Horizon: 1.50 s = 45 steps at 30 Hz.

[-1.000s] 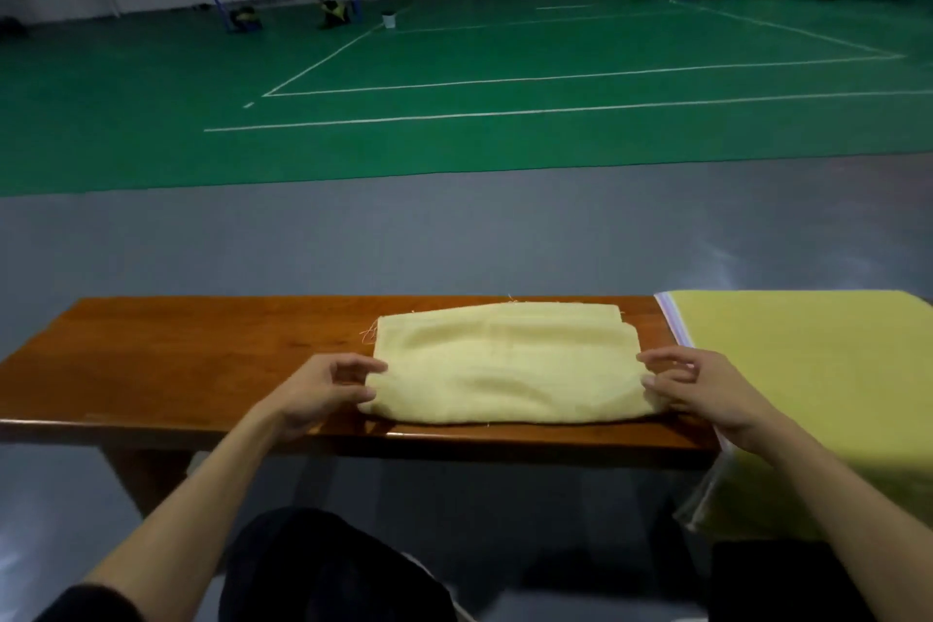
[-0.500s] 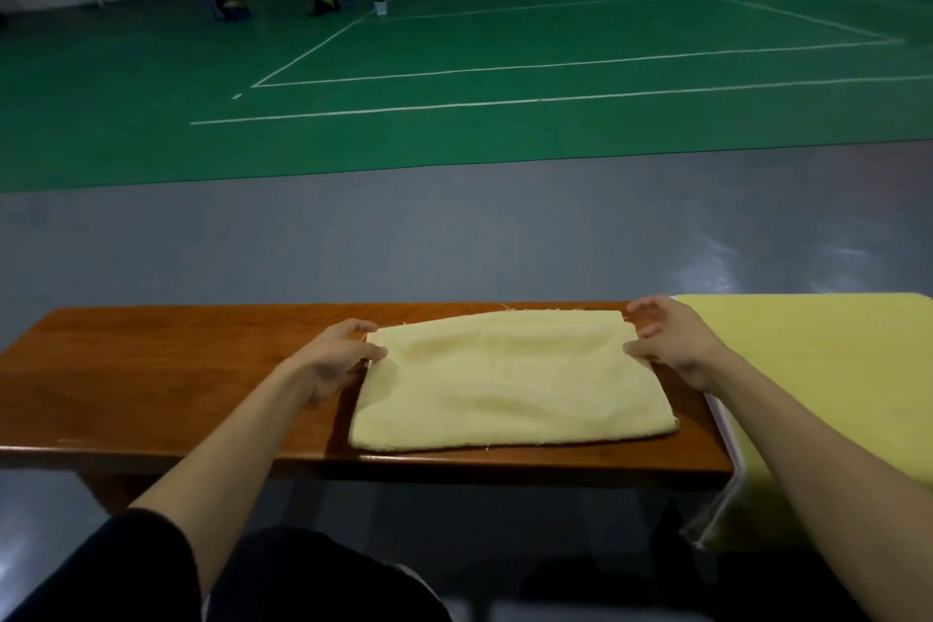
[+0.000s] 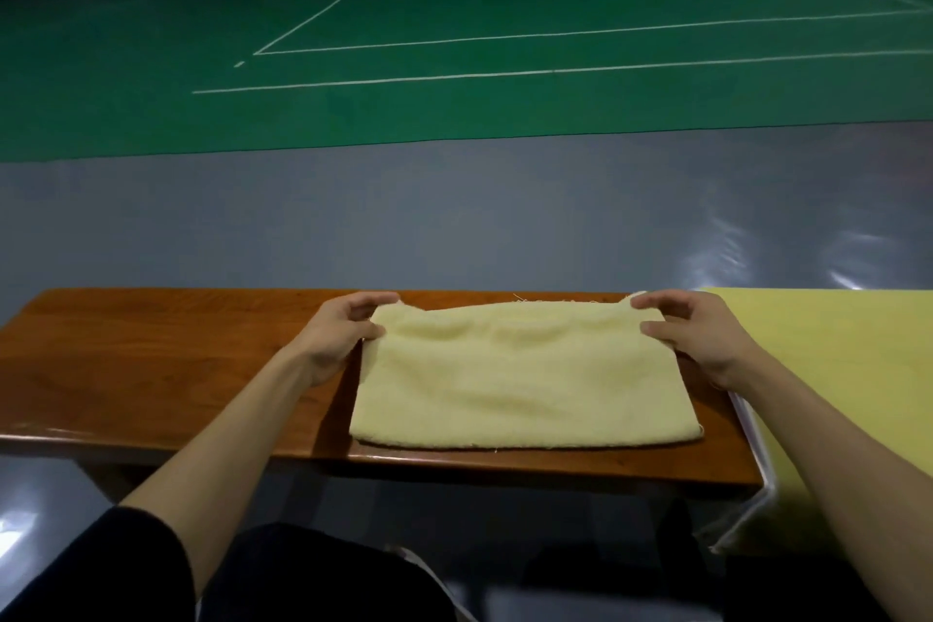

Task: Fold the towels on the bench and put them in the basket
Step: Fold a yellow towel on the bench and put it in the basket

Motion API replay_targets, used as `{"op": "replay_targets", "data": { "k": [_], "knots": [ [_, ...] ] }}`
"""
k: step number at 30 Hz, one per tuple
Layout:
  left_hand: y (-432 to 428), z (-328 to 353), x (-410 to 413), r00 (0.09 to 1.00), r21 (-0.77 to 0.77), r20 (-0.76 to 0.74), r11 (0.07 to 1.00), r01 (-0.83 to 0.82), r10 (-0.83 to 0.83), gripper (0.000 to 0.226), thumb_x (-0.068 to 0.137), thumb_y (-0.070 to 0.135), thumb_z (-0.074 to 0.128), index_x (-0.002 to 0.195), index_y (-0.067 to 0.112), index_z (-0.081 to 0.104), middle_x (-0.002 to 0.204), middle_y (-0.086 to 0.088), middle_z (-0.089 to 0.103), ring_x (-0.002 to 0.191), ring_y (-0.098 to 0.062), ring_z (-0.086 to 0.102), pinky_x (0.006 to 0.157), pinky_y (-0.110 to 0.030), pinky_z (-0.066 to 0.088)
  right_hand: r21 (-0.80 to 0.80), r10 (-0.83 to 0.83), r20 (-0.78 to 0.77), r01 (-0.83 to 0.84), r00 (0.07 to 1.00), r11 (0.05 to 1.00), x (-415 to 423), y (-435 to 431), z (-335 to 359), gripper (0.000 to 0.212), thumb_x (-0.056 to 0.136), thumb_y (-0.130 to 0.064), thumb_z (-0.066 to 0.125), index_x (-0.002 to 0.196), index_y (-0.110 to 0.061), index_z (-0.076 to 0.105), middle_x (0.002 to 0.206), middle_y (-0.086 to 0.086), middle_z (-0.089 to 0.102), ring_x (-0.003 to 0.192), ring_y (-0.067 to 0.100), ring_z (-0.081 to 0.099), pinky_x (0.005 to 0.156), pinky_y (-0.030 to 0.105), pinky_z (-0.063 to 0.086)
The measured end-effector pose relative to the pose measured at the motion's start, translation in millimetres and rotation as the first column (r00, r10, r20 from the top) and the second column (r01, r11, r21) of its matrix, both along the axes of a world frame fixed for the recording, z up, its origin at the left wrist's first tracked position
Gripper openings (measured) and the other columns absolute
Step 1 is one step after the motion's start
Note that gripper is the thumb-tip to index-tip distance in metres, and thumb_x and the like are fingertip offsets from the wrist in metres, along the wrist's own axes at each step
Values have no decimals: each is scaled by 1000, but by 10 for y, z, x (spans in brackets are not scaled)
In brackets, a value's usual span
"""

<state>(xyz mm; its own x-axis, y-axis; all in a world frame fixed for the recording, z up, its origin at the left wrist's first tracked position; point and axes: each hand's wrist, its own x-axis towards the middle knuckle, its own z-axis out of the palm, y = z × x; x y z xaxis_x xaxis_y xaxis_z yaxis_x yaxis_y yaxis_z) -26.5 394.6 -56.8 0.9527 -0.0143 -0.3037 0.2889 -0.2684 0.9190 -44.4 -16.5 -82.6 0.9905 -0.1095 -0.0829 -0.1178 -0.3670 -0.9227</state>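
A pale yellow towel [image 3: 520, 384], folded into a rectangle, lies on the brown wooden bench [image 3: 166, 369]. My left hand [image 3: 338, 333] pinches its far left corner between thumb and fingers. My right hand [image 3: 702, 338] pinches its far right corner the same way. The far edge of the towel is lifted slightly off the wood between the two hands. The near edge lies flat by the bench's front edge.
A yellow-green container or bag [image 3: 833, 394] with a pale rim stands against the bench's right end. The left half of the bench holds nothing. Beyond lie grey floor and a green court with white lines. My dark-clothed knees are below.
Both hands moved from the towel's near side corners up to its far corners and took hold of them. The far edge has risen a little.
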Motion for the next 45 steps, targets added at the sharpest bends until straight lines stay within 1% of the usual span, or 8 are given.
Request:
{"op": "replay_targets", "data": {
  "k": [7,14,21,25,32,36,40,45],
  "knots": [
    [-22,-102,45,994,195,-89,977,85,-69,40,93,-2,50,125,19,60,122,0,52,108,-18,53,86,-29,48,-107,31,-112,-43,993,993,59,5,-91,24,84,-1,69,102,-16,72,108,16,66,99,26,62,83,32,50],
    [-91,-166,130,961,294,265,943,-155,75,19,92,9,60,103,20,70,113,4,61,100,-9,55,74,-17,45,-197,-109,55,118,993,973,127,149,-38,16,84,-6,70,96,-16,73,69,-10,56,63,8,50,62,20,40],
    [-58,-278,206,944,268,295,936,-228,146,25,93,10,58,111,25,68,128,1,57,117,-14,51,89,-25,47,-24,-210,93,213,973,977,154,183,-63,25,85,-2,68,103,-18,72,91,-6,67,82,3,61,84,25,50],
    [-103,-336,271,961,548,274,824,-140,-20,34,94,14,58,127,23,59,131,-3,57,93,-6,55,74,-20,47,-229,-157,46,163,987,960,196,247,-81,24,85,-9,69,109,-14,72,79,-9,62,73,6,55,74,21,42],
    [-513,-455,-192,878,807,301,589,-27,-372,64,87,65,38,143,34,37,157,-2,18,143,-30,15,116,-46,18,-715,47,112,48,993,698,-153,619,-108,46,88,-40,62,131,-25,54,142,8,43,129,31,42,105,42,35],
    [-635,-666,-505,829,945,37,289,152,-557,74,76,86,8,141,56,-9,150,3,-39,139,-29,-35,108,-56,-19,-832,173,-196,-257,965,492,-524,919,-338,84,75,-84,4,149,-46,8,162,-2,-2,148,29,-3,116,53,4],
    [-422,-679,-528,806,951,-29,233,205,-591,73,76,85,5,139,57,-18,153,4,-29,143,-30,-23,114,-56,-13,-849,152,-212,-259,965,461,-606,707,-364,96,60,-89,-14,148,-49,-8,161,-6,-13,148,24,-12,113,60,-6],
    [-456,-522,-559,809,926,-60,270,264,-585,73,80,82,11,146,52,8,160,5,-7,147,-29,-10,112,-57,-10,-794,105,-190,-216,976,568,-691,536,-273,80,84,-78,27,151,-37,14,162,-3,5,149,19,5,117,52,7]
  ]
}}
